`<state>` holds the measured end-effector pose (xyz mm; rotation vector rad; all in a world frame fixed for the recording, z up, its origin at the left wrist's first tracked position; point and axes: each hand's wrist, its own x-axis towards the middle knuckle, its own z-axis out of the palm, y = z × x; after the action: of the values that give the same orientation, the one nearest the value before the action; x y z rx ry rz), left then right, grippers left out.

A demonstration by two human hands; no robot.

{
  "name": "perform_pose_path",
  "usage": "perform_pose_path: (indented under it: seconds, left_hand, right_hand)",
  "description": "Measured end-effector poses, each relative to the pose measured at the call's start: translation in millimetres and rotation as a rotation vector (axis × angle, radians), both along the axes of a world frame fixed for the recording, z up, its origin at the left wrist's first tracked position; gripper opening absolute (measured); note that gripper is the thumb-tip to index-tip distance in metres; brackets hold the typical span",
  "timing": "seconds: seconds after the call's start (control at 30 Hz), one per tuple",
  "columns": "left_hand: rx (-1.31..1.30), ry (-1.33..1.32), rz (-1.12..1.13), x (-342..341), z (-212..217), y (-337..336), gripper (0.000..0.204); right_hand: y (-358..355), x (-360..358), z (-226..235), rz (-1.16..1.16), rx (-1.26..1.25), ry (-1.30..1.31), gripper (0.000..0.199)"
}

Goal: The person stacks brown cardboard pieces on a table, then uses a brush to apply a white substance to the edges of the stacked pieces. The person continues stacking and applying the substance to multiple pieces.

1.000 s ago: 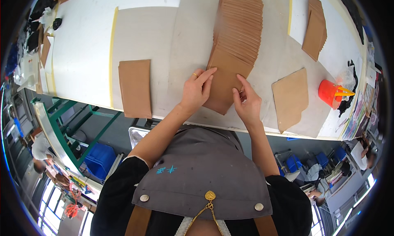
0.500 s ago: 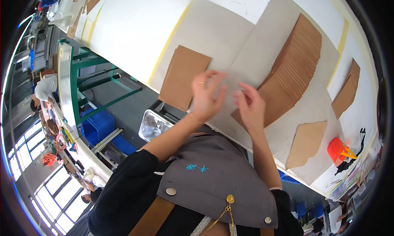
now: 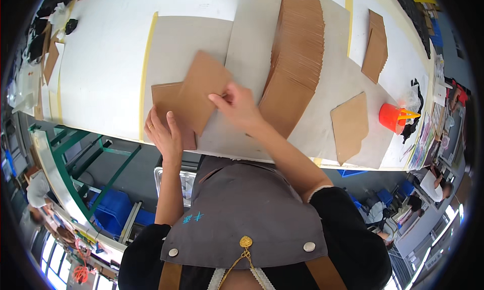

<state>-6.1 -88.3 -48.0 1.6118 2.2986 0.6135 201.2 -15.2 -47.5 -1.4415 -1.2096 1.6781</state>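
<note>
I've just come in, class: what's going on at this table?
A person's right hand holds a brown sheet at an angle, partly covering the left pile in view. The left hand is at that pile's near edge. A fanned row of brown sheets lies to the right, with a red cup beyond.

At three o'clock, a red cup (image 3: 388, 117) with something yellow (image 3: 409, 114) in it can be seen. Near eight o'clock, a blue bin (image 3: 112, 208) is found, close to a green frame (image 3: 68, 174). A small black lump (image 3: 71, 26) is seen at ten.
</note>
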Motion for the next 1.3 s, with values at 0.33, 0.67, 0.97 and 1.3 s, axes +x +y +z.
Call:
perform_pose_path:
  seconds: [0.33,0.67,0.97,1.3]
  left_hand:
    - [-0.254,-0.878,-0.39,114.0,20.3,22.8,0.061]
    - [-0.066,-0.615,-0.559,165.9,-15.6,18.5,0.033]
    - [-0.009,-0.602,-0.557,171.1,-19.1,18.2,0.03]
    - [-0.074,-0.532,-0.583,172.3,-14.4,19.4,0.027]
  right_hand:
    - [-66.2,121.2,57.2,-0.24,0.045,-0.288,0.05]
    - [-79.4,158.5,19.8,-0.192,0.292,-0.797,0.053]
    - [-78.2,158.8,15.7,-0.226,0.298,-0.736,0.042]
    - [-72.0,157.2,12.8,-0.203,0.282,-0.771,0.042]
